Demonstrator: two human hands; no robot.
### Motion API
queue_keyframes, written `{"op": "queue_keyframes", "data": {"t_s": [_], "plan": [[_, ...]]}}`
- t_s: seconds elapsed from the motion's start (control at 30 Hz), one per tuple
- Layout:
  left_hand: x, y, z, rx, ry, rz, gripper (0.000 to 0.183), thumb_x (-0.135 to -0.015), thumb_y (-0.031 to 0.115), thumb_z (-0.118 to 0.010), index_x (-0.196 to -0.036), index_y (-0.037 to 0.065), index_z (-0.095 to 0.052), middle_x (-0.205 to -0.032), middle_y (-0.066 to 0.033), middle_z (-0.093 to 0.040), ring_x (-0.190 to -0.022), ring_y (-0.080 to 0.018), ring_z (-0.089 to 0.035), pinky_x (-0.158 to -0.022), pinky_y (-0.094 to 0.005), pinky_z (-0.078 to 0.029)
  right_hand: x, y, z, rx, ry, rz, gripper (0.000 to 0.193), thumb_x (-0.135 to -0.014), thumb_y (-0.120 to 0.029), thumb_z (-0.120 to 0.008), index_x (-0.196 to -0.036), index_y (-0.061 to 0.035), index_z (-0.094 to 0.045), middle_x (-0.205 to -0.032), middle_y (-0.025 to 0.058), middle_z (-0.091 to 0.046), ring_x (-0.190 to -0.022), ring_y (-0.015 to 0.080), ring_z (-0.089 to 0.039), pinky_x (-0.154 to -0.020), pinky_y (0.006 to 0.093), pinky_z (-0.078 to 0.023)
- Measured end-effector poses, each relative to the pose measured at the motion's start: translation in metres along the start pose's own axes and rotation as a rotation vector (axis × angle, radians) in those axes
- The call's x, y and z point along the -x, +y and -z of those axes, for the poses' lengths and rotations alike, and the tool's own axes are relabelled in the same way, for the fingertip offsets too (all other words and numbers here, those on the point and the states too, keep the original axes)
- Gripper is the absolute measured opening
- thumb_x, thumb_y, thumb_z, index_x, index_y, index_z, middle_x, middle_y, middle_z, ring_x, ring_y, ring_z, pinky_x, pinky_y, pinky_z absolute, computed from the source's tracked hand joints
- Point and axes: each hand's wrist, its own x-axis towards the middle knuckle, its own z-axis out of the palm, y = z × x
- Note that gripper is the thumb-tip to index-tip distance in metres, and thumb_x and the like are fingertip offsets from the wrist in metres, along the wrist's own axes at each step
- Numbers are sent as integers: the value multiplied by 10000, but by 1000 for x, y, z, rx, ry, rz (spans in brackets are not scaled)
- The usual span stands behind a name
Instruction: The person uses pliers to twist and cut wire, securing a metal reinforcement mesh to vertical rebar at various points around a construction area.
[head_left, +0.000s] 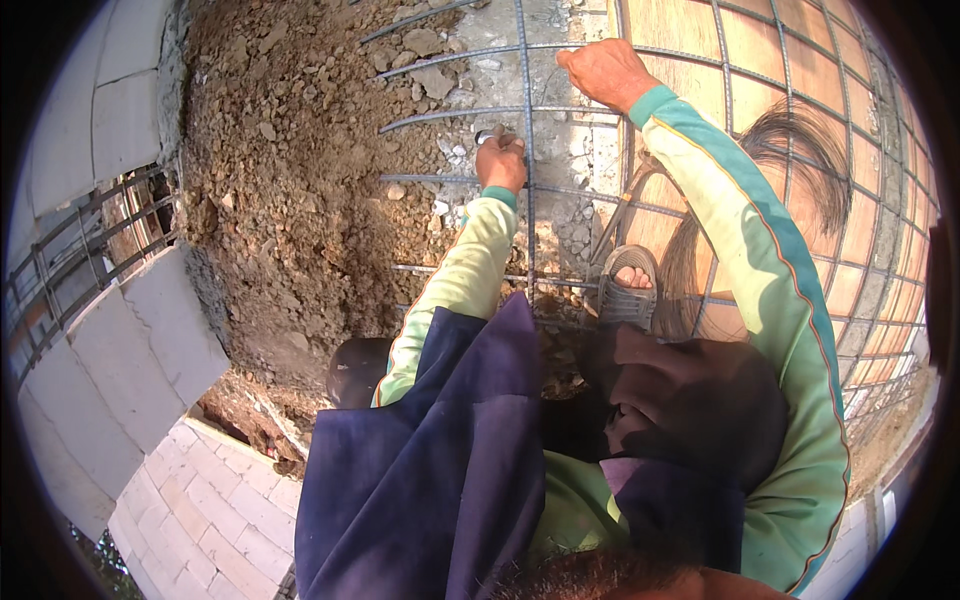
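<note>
My left hand (501,164) is closed around a small object (486,136) with a dark end and a pale part. Most of it is hidden by the fingers, so its kind cannot be made out. That hand sits just left of a lengthwise rebar (529,225), above the crossbars. Farther forward and to the right, my right hand (608,76) is closed on a crosswise rebar (672,50), which runs under its fingers. Below the bars lie grey concrete (575,150) and loose rubble.
Brown soil and stones (290,190) slope along the left, beside pale block walls (150,350). On the right, a rebar grid (785,70) lies over wooden boards (750,90). A sandalled foot (630,280) rests near the bars. Dark cloth (430,470) covers the lower middle.
</note>
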Motion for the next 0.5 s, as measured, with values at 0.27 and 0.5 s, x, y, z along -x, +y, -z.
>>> {"op": "queue_keyframes", "data": {"t_s": [0.27,0.5], "plan": [[19,41,-23,92,-10,113,234,-885,57,-669,-1051,-106,-690,-796,-66,-691,-646,-140,-594,-591,-274,-470,20,9,-32,-286,-61,-123,242,-905,-218,-572,-1112,-166,-685,-780,169,-691,-765,373,-682,-721,502,-540],[7,48,-14,-293,72,-205,230,-886,181,-694,-983,-25,-734,-805,-132,-724,-685,-217,-685,-632,-324,-544,29,-15,-27,-792,-8,-260,235,-923,-244,-578,-1037,-73,-691,-825,181,-680,-803,342,-669,-741,447,-509]]}}
